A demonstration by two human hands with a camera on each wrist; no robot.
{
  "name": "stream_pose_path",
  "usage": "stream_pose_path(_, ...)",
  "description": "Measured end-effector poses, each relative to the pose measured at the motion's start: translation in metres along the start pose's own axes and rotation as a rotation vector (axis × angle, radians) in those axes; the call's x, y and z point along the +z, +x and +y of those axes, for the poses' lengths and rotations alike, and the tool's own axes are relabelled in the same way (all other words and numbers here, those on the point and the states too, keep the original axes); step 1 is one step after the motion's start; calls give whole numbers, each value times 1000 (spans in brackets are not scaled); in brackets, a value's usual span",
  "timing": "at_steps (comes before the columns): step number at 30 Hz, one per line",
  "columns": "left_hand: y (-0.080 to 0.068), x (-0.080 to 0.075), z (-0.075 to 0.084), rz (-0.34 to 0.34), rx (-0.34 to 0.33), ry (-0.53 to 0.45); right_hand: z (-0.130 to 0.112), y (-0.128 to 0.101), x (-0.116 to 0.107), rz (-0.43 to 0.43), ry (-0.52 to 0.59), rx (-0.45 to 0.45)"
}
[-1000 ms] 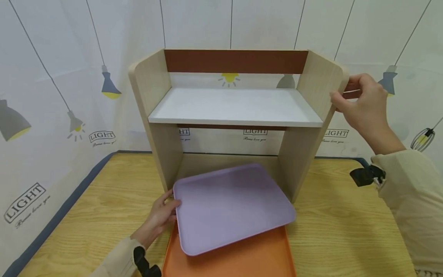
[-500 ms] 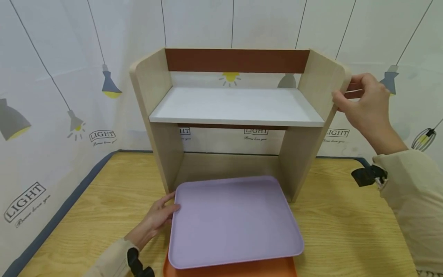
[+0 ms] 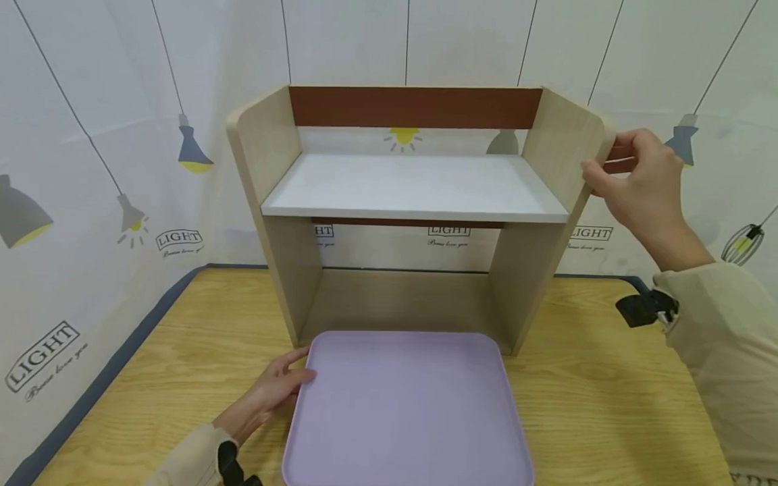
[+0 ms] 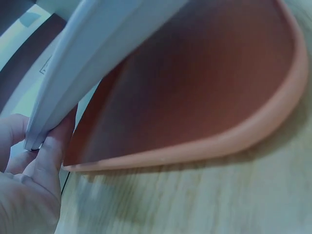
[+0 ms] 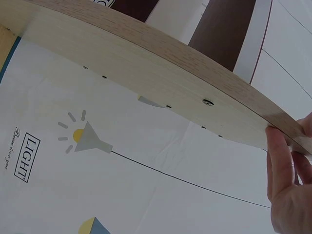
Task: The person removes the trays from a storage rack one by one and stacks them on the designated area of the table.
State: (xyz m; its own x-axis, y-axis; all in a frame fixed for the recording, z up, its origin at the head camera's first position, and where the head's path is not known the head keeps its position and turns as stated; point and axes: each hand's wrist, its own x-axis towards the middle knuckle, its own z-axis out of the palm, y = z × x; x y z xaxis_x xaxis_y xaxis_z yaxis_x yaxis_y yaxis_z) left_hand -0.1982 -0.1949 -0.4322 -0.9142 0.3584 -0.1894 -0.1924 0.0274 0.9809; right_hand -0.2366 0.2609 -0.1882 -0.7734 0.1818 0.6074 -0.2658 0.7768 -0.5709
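The left hand (image 3: 270, 395) holds the purple tray (image 3: 407, 412) at its left edge, near the far left corner; the left wrist view shows the fingers (image 4: 51, 151) curled up against the underside of that edge, so the hand grips the rim rather than resting flat on it. The purple tray lies level on the wooden table (image 3: 608, 405), just in front of the open lower bay of the wooden shelf unit (image 3: 413, 196), its far edge close to the unit's two side panels. In the head view it covers what is beneath it entirely. The left wrist view shows an orange tray (image 4: 204, 92) directly under it, sitting on the table, with the purple tray's left edge lifted slightly clear of the orange rim on that side. The right hand (image 3: 638, 179) grasps the upper rear corner of the unit's right side panel, thumb on the inner face and fingers (image 5: 280, 161) wrapped over the panel's edge, as the right wrist view confirms. The unit stands upright against a white backdrop (image 3: 91, 135) printed with lamp motifs and the word LIGHT. Its white upper shelf (image 3: 413, 185) carries nothing. Both forearms are in cream sleeves, each with a black strap mount at the wrist.
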Motion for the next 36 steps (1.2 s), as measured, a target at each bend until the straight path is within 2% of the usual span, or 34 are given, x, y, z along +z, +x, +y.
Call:
stream_pose_path(9,-3,2,-6,16,-23,-25,1,0,0,-7,-14,15)
stream_pose_path(22,-3,5,-10,45,-50,7,2,0,0,-4,-11,16)
stream_pose_path(36,-9,4,-11,52,-46,-4,0,0,0,-11,-15,10)
